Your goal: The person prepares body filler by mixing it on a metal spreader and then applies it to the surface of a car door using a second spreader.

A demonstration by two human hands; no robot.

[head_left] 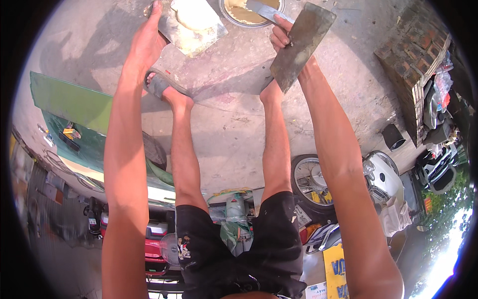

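Observation:
At the upper left, my left hand [146, 45] is closed at the edge of a thin flat board [211, 35]. A thick cream-coloured mound of putty [191, 14] lies on the board. My right hand [281, 36] grips a putty knife with a pale grey blade [263, 10], which reaches over the rim of a round tin [226, 16]. Inside the tin is tan paste. A dark, worn rectangular plate [303, 47] slants across my right hand and wrist, hiding most of the palm; it seems held in the same hand.
My sandalled feet stand apart on stained concrete [224, 129]. Brickwork [411, 65] rises at the right, with a small black container [393, 137] beside it. A motorbike wheel [311, 179] is near my right leg. Green panels [69, 99] stand at the left.

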